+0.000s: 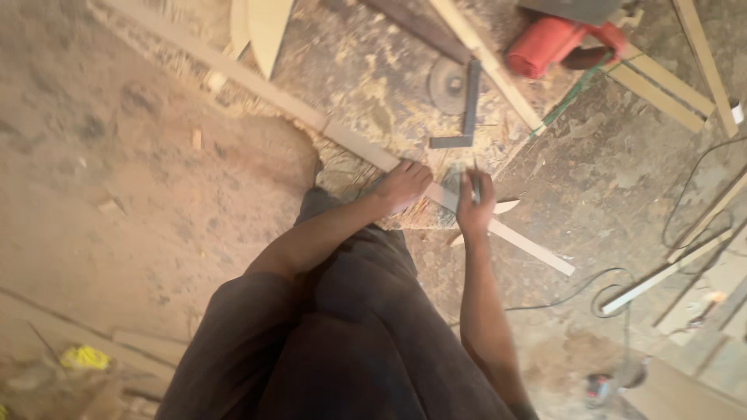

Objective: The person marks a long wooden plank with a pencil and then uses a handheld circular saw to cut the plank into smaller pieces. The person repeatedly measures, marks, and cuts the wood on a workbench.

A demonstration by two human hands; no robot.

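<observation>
Long wooden strip lain diagonally across sawdust-covered board. Left hand pressed flat on it, fingers spread. Right hand curled round what looked like a pencil, beside steel square.

Everything is carried by a dusty dirt floor, and sawdust is spread thick across the far middle. A long thin wooden strip is laid diagonally from far left down to near right. A metal try square and a round disc are found just beyond it, and a red power tool is set further right. More wooden slats are scattered far right, black cables are looped near right, and something yellow is left near left.
</observation>
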